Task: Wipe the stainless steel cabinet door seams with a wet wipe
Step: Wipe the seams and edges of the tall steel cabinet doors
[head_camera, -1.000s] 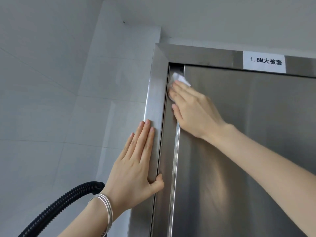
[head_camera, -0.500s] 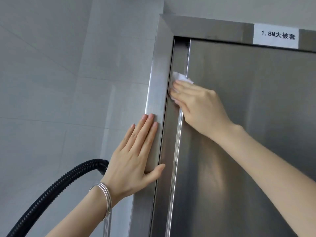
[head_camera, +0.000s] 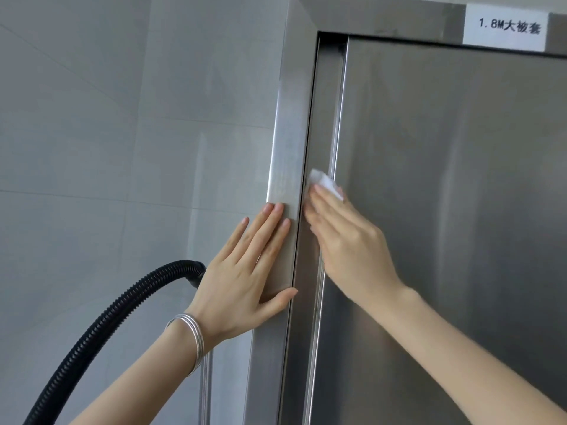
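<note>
A stainless steel cabinet door (head_camera: 445, 210) fills the right side, set in a steel frame (head_camera: 288, 148). Between them runs the vertical seam (head_camera: 325, 118). My right hand (head_camera: 346, 240) presses a white wet wipe (head_camera: 323, 182) flat against that seam with straight fingers, about halfway down the view. Most of the wipe is hidden under the fingers. My left hand (head_camera: 245, 271) rests flat on the frame just left of the seam, fingers straight, thumb at the frame's inner edge. It wears silver bangles (head_camera: 190, 335) on the wrist.
A black corrugated hose (head_camera: 101, 323) curves up from the lower left and ends behind my left hand. Grey wall tiles (head_camera: 122, 148) lie left of the frame. A white label with printed text (head_camera: 507, 27) sticks on the top frame.
My right hand has slid the wipe down the seam, away from the door's top corner. The view has tilted down a little. My left hand stays on the frame.
</note>
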{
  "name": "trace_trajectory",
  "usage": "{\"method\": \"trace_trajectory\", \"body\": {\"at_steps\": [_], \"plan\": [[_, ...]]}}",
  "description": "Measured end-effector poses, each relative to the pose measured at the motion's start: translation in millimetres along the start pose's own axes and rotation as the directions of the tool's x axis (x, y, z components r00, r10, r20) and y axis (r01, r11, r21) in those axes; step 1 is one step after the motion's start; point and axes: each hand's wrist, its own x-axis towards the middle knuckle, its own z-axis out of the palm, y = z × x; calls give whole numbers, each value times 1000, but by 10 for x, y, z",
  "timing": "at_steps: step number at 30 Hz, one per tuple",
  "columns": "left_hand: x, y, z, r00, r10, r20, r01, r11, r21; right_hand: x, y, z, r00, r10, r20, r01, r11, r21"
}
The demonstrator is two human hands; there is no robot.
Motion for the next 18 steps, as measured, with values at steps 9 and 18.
{"method": "trace_trajectory", "body": {"at_steps": [9, 18], "plan": [[-36, -20, -18, 1000, 18, 19, -18, 999, -28, -179, -61, -153, 998, 1, 66, -7, 995, 96], [-39, -49, -6, 1000, 23, -1, -23, 997, -70, -960, -788, -50, 991, 71, 113, -58, 992, -111]]}}
